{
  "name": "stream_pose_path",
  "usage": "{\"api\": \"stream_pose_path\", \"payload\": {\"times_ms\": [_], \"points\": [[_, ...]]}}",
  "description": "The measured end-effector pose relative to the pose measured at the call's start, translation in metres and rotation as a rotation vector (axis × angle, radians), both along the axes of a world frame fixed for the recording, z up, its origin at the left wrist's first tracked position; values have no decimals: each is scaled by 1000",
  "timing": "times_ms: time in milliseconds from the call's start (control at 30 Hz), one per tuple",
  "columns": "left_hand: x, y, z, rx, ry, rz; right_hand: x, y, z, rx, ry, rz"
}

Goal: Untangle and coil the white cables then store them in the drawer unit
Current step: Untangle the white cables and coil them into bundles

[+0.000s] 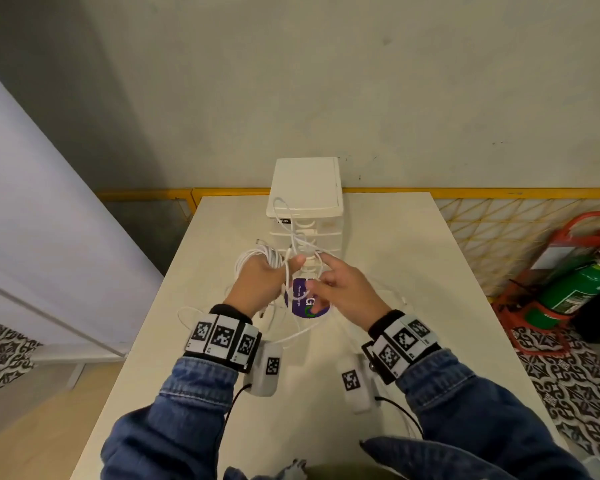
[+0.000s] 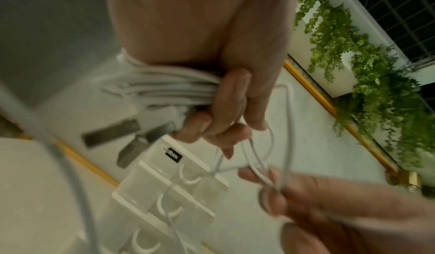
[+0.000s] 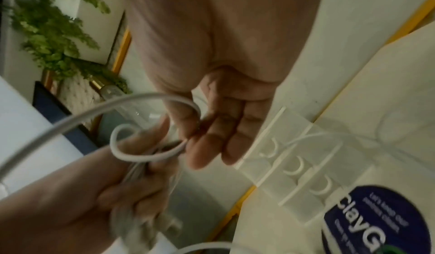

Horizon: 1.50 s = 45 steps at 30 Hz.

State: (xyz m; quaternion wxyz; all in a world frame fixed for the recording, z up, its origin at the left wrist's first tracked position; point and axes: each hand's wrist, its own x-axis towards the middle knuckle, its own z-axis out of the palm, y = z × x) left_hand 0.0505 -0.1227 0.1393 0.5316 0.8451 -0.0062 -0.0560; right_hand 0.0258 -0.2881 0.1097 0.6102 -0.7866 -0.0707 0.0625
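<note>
We coil the white cables above the table.

Our left hand (image 1: 262, 277) grips the coiled bundle (image 2: 164, 88) tight; our right hand (image 1: 343, 289) pinches a loose strand (image 3: 150, 157) just in front of the closed drawer unit (image 1: 305, 202). We should feed each loop flat and keep a gentle pull, so nothing knots again.

Evenly lit from overhead in the head view, soft and flat, barely a shadow across the pale rectangular tabletop (image 1: 378, 237). Wide-angle bowing at the edges, bending the grey wall panel (image 1: 32, 202) on the left. Slight softness around the thin white cables (image 1: 257, 259), bleached against the white plastic drawer unit (image 1: 305, 188). Dimmer and warmer from both wrists. Heavy motion smear over the trailing green foliage (image 2: 376, 72); close skin and strands out of focus.
</note>
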Motion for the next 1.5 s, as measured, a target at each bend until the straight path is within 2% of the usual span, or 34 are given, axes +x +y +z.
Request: {"api": "stream_pose_path", "payload": {"times_ms": [100, 233, 300, 400, 500, 533, 633, 700, 733, 800, 867, 1000, 1100, 1167, 1233, 1333, 1400, 1500], "points": [[8, 22, 0, 162, -43, 47, 8, -25, -5, -91, -64, -147], [13, 51, 9, 268, -31, 85, 17, -81, -28, -87, -45, -525], [15, 56, 8, 209, -34, 143, 17, -100, -42, -87, -19, -666], [18, 55, 6, -15, -3, 282, 12, -114, -63, -148, 28, -766], [17, 45, 8, -97, 37, 303, 8, -112, -71, -426, 94, -710], [16, 40, 7, -100, 45, 284, 7, -105, -68, -502, 62, -681], [12, 22, 2, -128, 80, 217, 4, -68, -37, -524, -326, -580], [8, 11, -1, -169, 81, 141, 3, -40, -17, -500, -498, -377], [5, 7, -1, -195, 84, 102, 3, -28, -10, -496, -510, -254], [2, 3, 0, -246, 100, 45, 4, -11, -9, -479, -411, -24], [1, 4, 3, -291, 121, 18, 4, -3, -17, -428, -292, 84], [2, 20, 6, -205, 206, -54, 8, -17, -23, -444, -328, -108], [-1, 24, 4, -138, 318, -206, 15, -35, -13, -290, -342, -270], [-7, 17, 4, -170, 360, -307, 18, -39, -8, -265, -376, -321], [-12, 7, 6, -256, 357, -373, 19, -38, -7, -287, -379, -307], [-14, -3, 14, -427, 273, -387, 11, -28, -16, -260, -198, -104], [-11, -4, 17, -492, 214, -339, 2, -17, -22, -154, -91, -24], [-6, 0, 18, -571, 165, -250, -9, -7, -20, 70, -9, -29]]}}
